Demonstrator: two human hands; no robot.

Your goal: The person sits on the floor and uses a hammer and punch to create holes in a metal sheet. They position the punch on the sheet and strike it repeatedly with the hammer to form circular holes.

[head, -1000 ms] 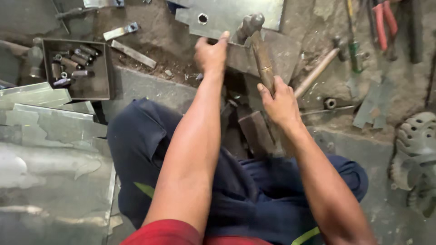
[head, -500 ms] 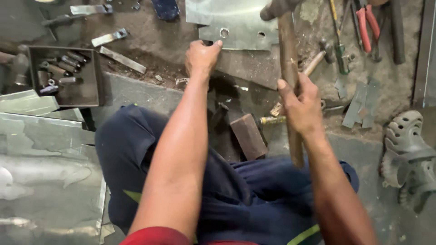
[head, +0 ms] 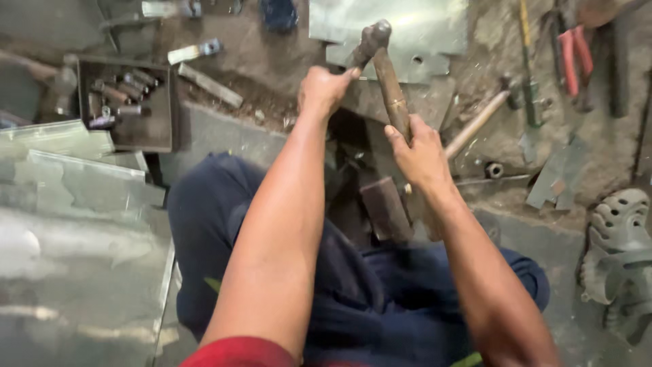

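Far left on the workshop floor there's a stack of shiny bent sheet-metal pieces [head: 75, 197], and just behind it a dark square metal tray [head: 157, 132] with a bunch of small cylindrical punches [head: 115, 98] lying in it. A flat grey metal bar [head: 210, 85] lies just right of the tray. Left hand [head: 324, 90] is pressed down on a grey metal plate with a hole [head: 401, 61], fingers curled in; can't tell if it's pinching anything. Right hand [head: 422, 155] is wrapped tight around the brown wooden handle of a rusty steel hammer [head: 384, 64], head up above that plate. Further right, a second wooden-handled hammer [head: 477, 124] lies on the floor, then red-handled snips [head: 574, 61] near the top right corner.
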